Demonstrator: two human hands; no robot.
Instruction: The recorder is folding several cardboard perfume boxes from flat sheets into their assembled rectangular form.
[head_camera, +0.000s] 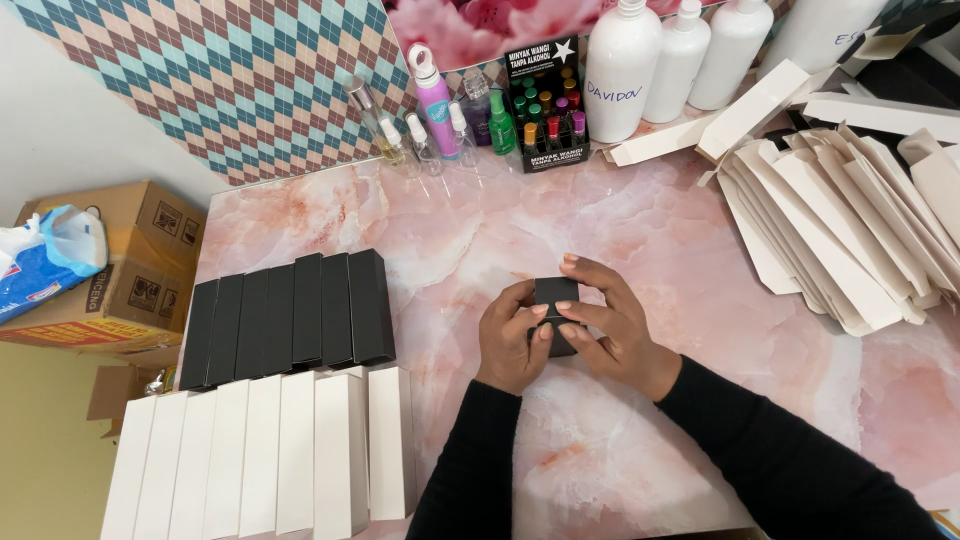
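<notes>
1. Black box (556, 296), small and dark, sits upright between both hands above the pink marble table (620, 230), close to the middle of the tabletop.
2. Left hand (512, 340) wraps the box's left side, thumb pressed on its near face; the grip is closed on the box.
3. Right hand (610, 320) clasps the box from the right, fingers curled over its top edge and front, also gripping it.
4. Left of the box lies a row of black cartons (290, 315), laid flat side by side.
5. Nearer than those, still left of the box, lies a row of white cartons (265, 455).
6. Right of the box, well apart, a fanned heap of flat white carton blanks (850, 225).
7. Beyond the box, against the wall, stand small spray bottles (430, 125), a display of tiny coloured vials (545, 115) and tall white bottles (650, 60).
</notes>
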